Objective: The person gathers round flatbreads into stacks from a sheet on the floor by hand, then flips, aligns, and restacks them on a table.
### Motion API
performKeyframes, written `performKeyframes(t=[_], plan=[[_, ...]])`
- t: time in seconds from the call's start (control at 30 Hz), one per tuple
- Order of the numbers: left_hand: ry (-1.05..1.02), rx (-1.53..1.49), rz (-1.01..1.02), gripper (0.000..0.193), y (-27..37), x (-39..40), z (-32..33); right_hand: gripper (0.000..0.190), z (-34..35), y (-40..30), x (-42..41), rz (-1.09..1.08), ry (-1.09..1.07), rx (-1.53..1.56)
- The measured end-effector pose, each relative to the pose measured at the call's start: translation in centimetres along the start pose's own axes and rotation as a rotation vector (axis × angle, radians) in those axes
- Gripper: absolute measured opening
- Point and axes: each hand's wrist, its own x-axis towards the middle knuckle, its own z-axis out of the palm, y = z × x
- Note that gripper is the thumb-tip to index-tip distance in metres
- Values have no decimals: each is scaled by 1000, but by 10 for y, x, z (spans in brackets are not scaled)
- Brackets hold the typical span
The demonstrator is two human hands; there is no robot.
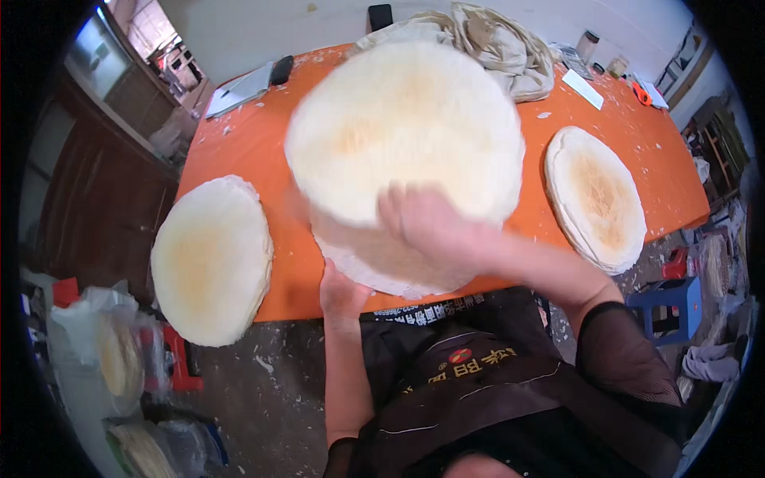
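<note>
A large round flatbread [406, 131], pale with light brown patches, is lifted and tilted over another pale flatbread [394, 263] at the table's near edge. My right hand [418, 218] is closed at the near edge of the lifted bread, blurred by motion. My left hand [345, 290] touches the near left rim of the lower bread, its fingers partly hidden by the rim. To the left, a stack of round flatbreads [209, 263] overhangs the table edge. Another flatbread stack [597, 200], browned in the middle, lies on the right.
The orange-covered table [239, 149] has scattered crumbs. At the back are a notebook [242, 92], a crumpled cloth [508, 54], a white paper [583, 89] and a jar [587, 45]. A blue plastic stool [669, 310] stands on the right, a red stool [179, 361] on the left.
</note>
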Motion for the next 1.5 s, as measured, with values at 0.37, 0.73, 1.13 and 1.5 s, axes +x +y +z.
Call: performKeyframes(t=[0.37,0.73,1.13,1.5], plan=[[269,151,12,68,4,14,45,15,25,28,-12,542,46,925],[217,608,149,46,-5,4,49,36,68,129,-143,1154,583,2004],[301,972,318,34,-53,68,69,21,40,112,-193,1045,679,1114],[-146,1129,18,29,-289,208,181,23,1,206,-462,1445,1292,837]])
